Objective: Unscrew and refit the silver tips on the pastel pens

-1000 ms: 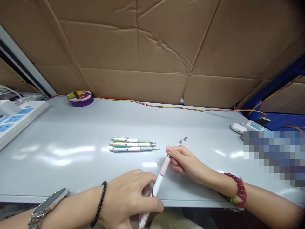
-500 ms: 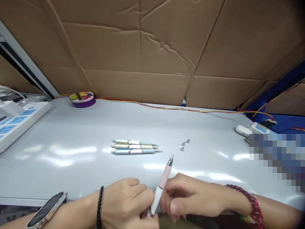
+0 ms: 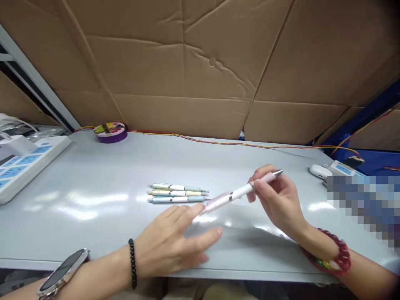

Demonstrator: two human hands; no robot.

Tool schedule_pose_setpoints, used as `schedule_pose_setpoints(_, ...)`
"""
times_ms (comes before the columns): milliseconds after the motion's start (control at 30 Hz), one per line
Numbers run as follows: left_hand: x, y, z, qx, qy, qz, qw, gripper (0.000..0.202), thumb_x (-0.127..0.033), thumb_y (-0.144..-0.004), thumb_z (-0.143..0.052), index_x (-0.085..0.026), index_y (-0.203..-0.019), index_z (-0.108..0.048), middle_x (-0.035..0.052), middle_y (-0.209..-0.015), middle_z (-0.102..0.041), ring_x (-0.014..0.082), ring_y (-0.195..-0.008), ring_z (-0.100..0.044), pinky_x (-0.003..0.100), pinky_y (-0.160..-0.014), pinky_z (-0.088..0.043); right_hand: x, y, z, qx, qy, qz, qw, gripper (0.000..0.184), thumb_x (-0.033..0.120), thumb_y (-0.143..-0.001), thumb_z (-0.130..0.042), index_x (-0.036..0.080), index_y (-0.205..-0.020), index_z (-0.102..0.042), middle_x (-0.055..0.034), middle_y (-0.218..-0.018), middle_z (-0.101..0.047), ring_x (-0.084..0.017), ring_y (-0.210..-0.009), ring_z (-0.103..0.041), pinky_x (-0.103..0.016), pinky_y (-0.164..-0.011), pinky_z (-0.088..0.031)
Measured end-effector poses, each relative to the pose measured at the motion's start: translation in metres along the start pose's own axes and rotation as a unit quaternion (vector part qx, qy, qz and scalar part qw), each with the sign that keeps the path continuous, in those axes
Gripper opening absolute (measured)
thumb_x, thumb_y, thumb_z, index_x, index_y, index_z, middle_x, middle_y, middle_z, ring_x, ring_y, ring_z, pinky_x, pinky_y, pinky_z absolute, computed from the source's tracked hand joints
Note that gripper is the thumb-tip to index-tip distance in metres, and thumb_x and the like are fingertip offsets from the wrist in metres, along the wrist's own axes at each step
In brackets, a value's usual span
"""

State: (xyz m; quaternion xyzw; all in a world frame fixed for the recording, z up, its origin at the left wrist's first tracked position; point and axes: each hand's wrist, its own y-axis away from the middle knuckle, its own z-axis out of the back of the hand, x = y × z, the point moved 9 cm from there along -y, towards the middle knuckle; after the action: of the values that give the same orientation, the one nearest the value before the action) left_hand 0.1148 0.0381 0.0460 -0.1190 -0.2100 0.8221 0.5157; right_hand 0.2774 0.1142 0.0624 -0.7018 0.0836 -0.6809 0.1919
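A pink and white pen (image 3: 241, 191) is pinched between the thumb and fingers of my right hand (image 3: 278, 200), near its silver tip. It slants above the table, tip up to the right and clip end down to the left. My left hand (image 3: 175, 239) is open with its fingers stretched out. One of its fingertips meets the pen's clip end in the view; whether they touch I cannot tell. Behind it lie three pens side by side without cone tips: a green and white pen (image 3: 177, 187), a yellow and white pen (image 3: 179, 193) and a blue and white pen (image 3: 178, 199).
A round purple tin (image 3: 111, 135) stands at the back left, beside red and yellow wires (image 3: 187, 137). A white power strip (image 3: 58, 154) is on the left. A white earphone case (image 3: 320, 171) sits at the right. Cardboard (image 3: 175, 75) closes off the back.
My right hand has carried the pen up and to the right. My left hand has let go of it and opened. The small loose cone tips are now hidden behind my right hand.
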Motion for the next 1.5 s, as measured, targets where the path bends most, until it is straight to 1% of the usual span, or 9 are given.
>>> schedule_pose_setpoints(100, 0.031, 0.004, -0.003, 0.034, -0.131, 0.092, 0.986, 0.028, -0.022, -0.091, -0.044, -0.018, -0.119, -0.047, 0.0155, -0.112, -0.051, 0.0288, -0.092, -0.054, 0.040, -0.073, -0.046, -0.001, -0.016, 0.018, -0.040, 0.141, 0.037, 0.989, 0.004, 0.027, -0.084, -0.060, 0.023, -0.085, -0.058, 0.0006, -0.076, -0.057, -0.012, -0.066, -0.059, -0.022, -0.055, -0.049)
schedule_pose_setpoints(233, 0.057, 0.010, -0.013, 0.114, -0.174, 0.140, 0.968, 0.027, -0.034, -0.083, -0.063, -0.019, -0.104, -0.057, 0.0096, -0.097, -0.055, 0.0257, -0.079, -0.052, 0.038, -0.065, -0.047, -0.018, -0.022, 0.001, 0.067, 0.304, 0.044, 0.949, 0.006, 0.024, -0.083, -0.060, 0.024, -0.088, -0.064, -0.0041, -0.090, -0.060, -0.018, -0.084, -0.060, -0.027, -0.063, -0.053)
schedule_pose_setpoints(500, 0.058, 0.008, -0.014, 0.103, -0.164, 0.133, 0.972, 0.010, -0.018, -0.088, -0.051, -0.015, -0.081, -0.058, 0.0077, -0.089, -0.051, 0.0229, -0.074, -0.047, 0.034, -0.061, -0.043, -0.025, -0.020, -0.025, 0.168, 0.446, 0.107, 0.872, 0.019, 0.024, -0.087, -0.054, 0.024, -0.104, -0.061, -0.0078, -0.106, -0.062, -0.024, -0.113, -0.049, -0.040, -0.090, -0.045)
schedule_pose_setpoints(667, 0.051, 0.005, -0.004, 0.047, -0.162, 0.111, 0.979, 0.021, -0.015, -0.093, -0.039, -0.014, -0.082, -0.057, 0.0084, -0.091, -0.052, 0.0221, -0.074, -0.046, 0.035, -0.064, -0.043, -0.009, -0.017, -0.019, 0.160, 0.585, 0.113, 0.787, 0.017, 0.028, -0.092, -0.045, 0.021, -0.092, -0.060, -0.0045, -0.080, -0.065, -0.018, -0.073, -0.058, -0.030, -0.064, -0.044)
schedule_pose_setpoints(833, 0.056, 0.006, -0.015, 0.097, -0.126, 0.144, 0.977, 0.012, -0.024, -0.090, -0.050, -0.015, -0.085, -0.055, 0.0098, -0.092, -0.053, 0.0248, -0.076, -0.048, 0.037, -0.063, -0.044, -0.024, -0.003, -0.017, 0.224, 0.677, 0.066, 0.698, 0.017, 0.031, -0.089, -0.049, 0.020, -0.079, -0.056, -0.0018, -0.066, -0.058, -0.016, -0.055, -0.053, -0.026, -0.049, -0.032)
schedule_pose_setpoints(1033, 0.055, 0.005, -0.014, 0.080, 0.044, 0.186, 0.978, 0.018, -0.020, -0.095, -0.033, -0.017, -0.085, -0.048, 0.0061, -0.088, -0.054, 0.0214, -0.080, -0.051, 0.033, -0.068, -0.045, -0.034, 0.008, -0.027, 0.285, 0.597, 0.066, 0.747, 0.016, 0.013, -0.087, -0.046, 0.021, -0.079, -0.057, -0.0011, -0.069, -0.058, -0.014, -0.056, -0.052, -0.024, -0.051, -0.035)
schedule_pose_setpoints(1200, 0.061, 0.019, -0.020, 0.039, 0.342, 0.330, 0.879, 0.022, -0.033, -0.099, -0.021, -0.022, -0.095, -0.040, -0.0046, -0.066, -0.041, 0.0130, -0.056, -0.042, 0.022, -0.054, -0.039, -0.020, 0.007, -0.031, 0.284, 0.537, 0.053, 0.793, 0.011, 0.013, -0.083, -0.052, 0.022, -0.083, -0.057, -0.0005, -0.073, -0.059, -0.014, -0.060, -0.053, -0.024, -0.054, -0.038)
schedule_pose_setpoints(1333, 0.060, 0.020, -0.021, 0.032, 0.351, 0.329, 0.876, 0.028, -0.039, -0.098, -0.026, -0.024, -0.120, -0.033, -0.0058, -0.063, -0.040, 0.0138, -0.053, -0.041, 0.023, -0.053, -0.036, 0.011, 0.009, -0.041, 0.252, 0.402, 0.094, 0.875, 0.013, 0.010, -0.080, -0.056, 0.022, -0.085, -0.058, 0.0006, -0.076, -0.062, -0.013, -0.068, -0.058, -0.024, -0.064, -0.044)
schedule_pose_setpoints(1500, 0.050, 0.013, -0.026, 0.083, 0.352, 0.283, 0.888, 0.023, -0.030, -0.099, -0.028, -0.026, -0.116, -0.042, -0.0029, -0.085, -0.057, 0.0141, -0.073, -0.055, 0.023, -0.069, -0.040, 0.024, 0.011, -0.034, 0.152, 0.268, 0.080, 0.948, 0.013, 0.013, -0.081, -0.060, 0.024, -0.089, -0.058, -0.0001, -0.078, -0.063, -0.014, -0.071, -0.060, -0.025, -0.064, -0.047)
